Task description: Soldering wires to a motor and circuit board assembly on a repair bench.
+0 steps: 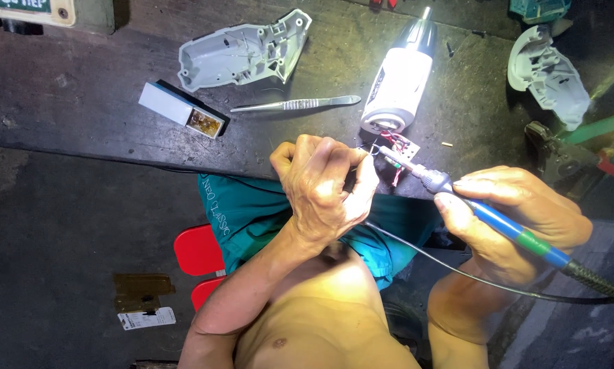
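The small circuit board [401,147] with red wires lies at the counter [81,116] edge, just beyond the left hand [324,188], which is curled shut, seemingly pinching thin solder wire. The right hand [519,219] grips a blue soldering iron [457,195], tip on the board. Soldering looks underway; next calls for a steady tip. The white tool body [399,82], tweezers [297,104] and grey shell [242,49] lie farther out

Both hands [327,188] [519,219] closed, raised together
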